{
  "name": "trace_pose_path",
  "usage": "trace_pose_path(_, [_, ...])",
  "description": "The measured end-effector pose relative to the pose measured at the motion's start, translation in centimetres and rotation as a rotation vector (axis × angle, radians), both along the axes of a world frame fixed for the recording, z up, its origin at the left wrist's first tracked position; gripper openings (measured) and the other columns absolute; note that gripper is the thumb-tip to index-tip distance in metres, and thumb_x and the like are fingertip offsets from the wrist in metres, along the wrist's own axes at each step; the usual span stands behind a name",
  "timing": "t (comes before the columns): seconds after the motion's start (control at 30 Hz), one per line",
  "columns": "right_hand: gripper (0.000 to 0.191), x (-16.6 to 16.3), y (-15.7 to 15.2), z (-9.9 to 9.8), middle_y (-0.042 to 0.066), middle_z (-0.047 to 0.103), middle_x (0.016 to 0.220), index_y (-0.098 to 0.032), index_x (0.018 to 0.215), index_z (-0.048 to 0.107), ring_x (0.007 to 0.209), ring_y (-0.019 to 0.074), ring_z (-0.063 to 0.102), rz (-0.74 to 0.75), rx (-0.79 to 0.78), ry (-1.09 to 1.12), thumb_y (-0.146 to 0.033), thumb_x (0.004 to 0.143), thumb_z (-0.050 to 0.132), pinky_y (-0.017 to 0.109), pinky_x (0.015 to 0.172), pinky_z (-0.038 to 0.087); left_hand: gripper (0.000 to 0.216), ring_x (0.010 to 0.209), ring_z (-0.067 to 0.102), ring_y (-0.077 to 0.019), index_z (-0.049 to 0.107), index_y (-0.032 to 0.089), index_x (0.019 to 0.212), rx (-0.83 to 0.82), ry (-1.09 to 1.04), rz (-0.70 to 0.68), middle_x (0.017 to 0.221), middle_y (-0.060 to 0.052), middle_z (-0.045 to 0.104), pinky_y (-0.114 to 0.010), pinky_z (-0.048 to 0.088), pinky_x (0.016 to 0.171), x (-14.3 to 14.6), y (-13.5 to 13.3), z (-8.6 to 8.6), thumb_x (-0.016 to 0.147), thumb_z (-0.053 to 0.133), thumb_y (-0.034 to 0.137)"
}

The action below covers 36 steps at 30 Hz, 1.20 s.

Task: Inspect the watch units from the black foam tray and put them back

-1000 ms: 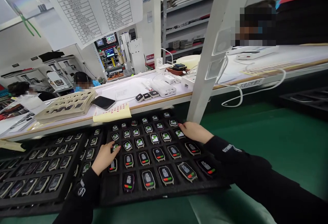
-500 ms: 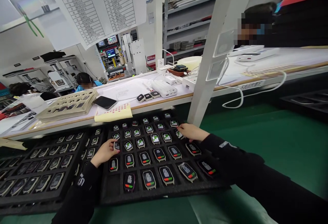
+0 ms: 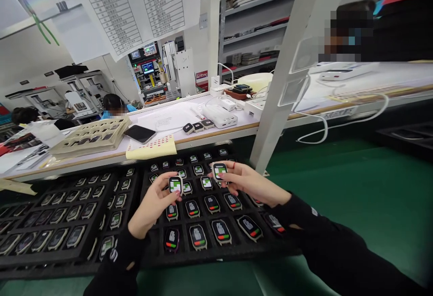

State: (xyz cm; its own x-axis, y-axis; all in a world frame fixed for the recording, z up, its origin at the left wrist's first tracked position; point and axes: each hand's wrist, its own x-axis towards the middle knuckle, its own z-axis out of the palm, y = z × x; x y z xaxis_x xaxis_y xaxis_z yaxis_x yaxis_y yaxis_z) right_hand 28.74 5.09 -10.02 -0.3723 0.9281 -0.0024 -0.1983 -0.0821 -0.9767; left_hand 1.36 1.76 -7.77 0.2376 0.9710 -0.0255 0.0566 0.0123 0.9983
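Note:
My left hand (image 3: 154, 205) is closed on a small watch body (image 3: 175, 185) with a lit green-and-white screen, held up over the black foam tray (image 3: 152, 255). My right hand (image 3: 245, 182) pinches a second lit watch body (image 3: 219, 170) just above the tray's far rows. Both watches are lifted clear of their pockets. Below them the tray holds several more watch bodies (image 3: 198, 236) with lit screens showing red and green bars. Both my arms wear black sleeves.
A second black tray (image 3: 50, 228) of dark-screened watches lies to the left. Behind runs a white shelf (image 3: 203, 136) with a beige tray (image 3: 89, 136), a phone (image 3: 139, 133), a yellow pad and chargers. A white post (image 3: 280, 88) rises at right; green matting (image 3: 355, 187) lies beyond. Other people sit further back.
Both hands were resting on watches in the tray; each has since picked one up and raised it, the two hands coming closer together over the tray's middle.

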Motion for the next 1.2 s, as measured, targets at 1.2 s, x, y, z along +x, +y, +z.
trace_pose_path(1.2, [0.062,-3.5,-1.9,0.5,-0.001,0.055,0.068,-0.012,0.126,0.056,0.049,0.0109,0.044,0.078,0.123,-0.108,-0.055,0.084,0.071,0.020,0.041,0.039,0.031,0.073,0.068,-0.0144,0.063,0.021,0.112,0.066,-0.068,0.035,0.103,-0.006,0.063,-0.020,0.047,0.054,3.4,-1.3,-0.5,0.087,0.067,0.038])
